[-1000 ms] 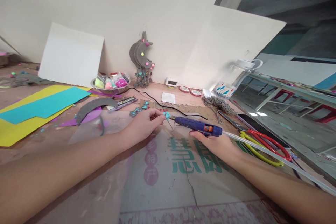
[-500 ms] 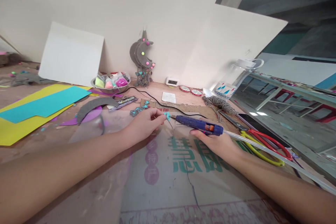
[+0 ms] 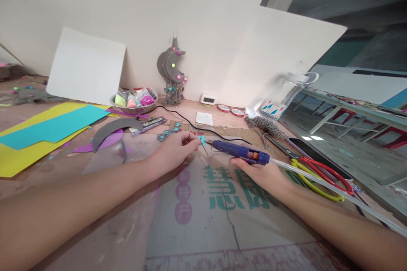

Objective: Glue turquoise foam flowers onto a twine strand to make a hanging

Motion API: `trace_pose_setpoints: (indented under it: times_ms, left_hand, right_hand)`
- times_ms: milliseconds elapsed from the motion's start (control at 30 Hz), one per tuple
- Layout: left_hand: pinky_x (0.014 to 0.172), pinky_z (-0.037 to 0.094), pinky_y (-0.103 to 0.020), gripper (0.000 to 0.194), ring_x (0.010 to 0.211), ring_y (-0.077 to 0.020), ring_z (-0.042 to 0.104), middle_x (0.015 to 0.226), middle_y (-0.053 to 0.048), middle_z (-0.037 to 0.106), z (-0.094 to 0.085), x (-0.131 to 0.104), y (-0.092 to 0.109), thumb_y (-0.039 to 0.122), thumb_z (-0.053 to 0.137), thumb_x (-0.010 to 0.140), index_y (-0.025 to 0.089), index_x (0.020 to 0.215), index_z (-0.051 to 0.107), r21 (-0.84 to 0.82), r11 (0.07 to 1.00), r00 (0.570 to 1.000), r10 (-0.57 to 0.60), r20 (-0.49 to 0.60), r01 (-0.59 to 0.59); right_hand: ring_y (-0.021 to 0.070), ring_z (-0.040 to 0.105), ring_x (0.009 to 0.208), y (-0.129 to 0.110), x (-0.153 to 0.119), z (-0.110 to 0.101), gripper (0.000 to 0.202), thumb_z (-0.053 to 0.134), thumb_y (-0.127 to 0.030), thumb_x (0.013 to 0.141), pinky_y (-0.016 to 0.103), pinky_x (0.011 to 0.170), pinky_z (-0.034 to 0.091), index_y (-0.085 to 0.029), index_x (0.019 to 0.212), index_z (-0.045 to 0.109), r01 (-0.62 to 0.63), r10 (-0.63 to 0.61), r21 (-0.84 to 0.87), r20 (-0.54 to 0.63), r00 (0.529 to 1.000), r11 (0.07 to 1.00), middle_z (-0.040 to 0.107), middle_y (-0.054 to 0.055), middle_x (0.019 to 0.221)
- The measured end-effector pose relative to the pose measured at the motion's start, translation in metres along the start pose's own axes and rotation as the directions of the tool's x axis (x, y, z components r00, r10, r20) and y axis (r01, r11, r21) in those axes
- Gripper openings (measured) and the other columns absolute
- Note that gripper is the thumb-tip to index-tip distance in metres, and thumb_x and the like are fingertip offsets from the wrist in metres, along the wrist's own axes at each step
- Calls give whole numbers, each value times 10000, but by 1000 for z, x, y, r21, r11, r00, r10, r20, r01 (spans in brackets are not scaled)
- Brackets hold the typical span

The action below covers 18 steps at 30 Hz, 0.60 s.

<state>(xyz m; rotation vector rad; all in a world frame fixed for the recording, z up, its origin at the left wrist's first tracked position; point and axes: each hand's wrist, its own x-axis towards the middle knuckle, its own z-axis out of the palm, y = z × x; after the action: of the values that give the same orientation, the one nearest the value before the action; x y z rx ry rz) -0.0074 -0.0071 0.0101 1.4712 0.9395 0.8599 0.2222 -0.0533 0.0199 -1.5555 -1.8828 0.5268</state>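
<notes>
Between the thumb and fingers of my left hand (image 3: 178, 150) is a small turquoise piece (image 3: 202, 139), with a thin grey string hanging below it. My right hand (image 3: 260, 173) grips a blue hot glue gun (image 3: 240, 151), a long clear glue stick (image 3: 318, 180) running out of its back. The gun's nozzle points left, at or very close to the turquoise piece; whether they touch I cannot tell. Under both hands lies a printed cardboard sheet (image 3: 197, 237), partly covered by clear plastic. Just behind my left hand are small grey and turquoise pieces (image 3: 168, 132).
To the right lie scissors (image 3: 321, 173) with red and yellow handles, a phone (image 3: 318, 156), grey yarn (image 3: 265, 125) and a clear jug (image 3: 280, 101). A black cord (image 3: 190, 123) crosses behind the hands. Leftward are a metal bowl (image 3: 133, 109), coloured sheets (image 3: 54, 127) and a grey crescent (image 3: 111, 130).
Almost nothing differs. Both hands keep their places, with the glue gun's nozzle still at the turquoise piece; the view has shifted very slightly.
</notes>
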Motion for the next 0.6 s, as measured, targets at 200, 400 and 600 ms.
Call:
trace_pose_setpoints:
  times_ms: [200,400,600]
  left_hand:
    - [376,232,-163,246,370,-49,295,427,74,345,-1,2,2,389,512,792,179,676,456,-20,1000,1000,-10,-9,10]
    - [374,233,-171,236,377,-52,302,459,65,372,0,1,-1,393,527,777,184,686,465,-72,997,1000,-13,10,14]
    - [367,237,-179,258,393,-59,307,485,65,363,0,1,-4,417,532,771,192,685,437,-134,991,999,-3,44,9]
  right_hand:
    - [169,584,658,2,0,-2,220,578,-418,744,257,579,494,-201,778,568,22,-22,1,6,1000,1000,610,8,704]
    - [181,585,770,-13,-1,-12,178,496,-376,816,286,696,482,-212,814,565,153,-150,63,-49,987,986,624,27,799]
    - [188,600,729,-18,36,-36,344,472,-473,813,253,541,476,-177,880,632,25,-22,22,-137,990,999,669,70,836]
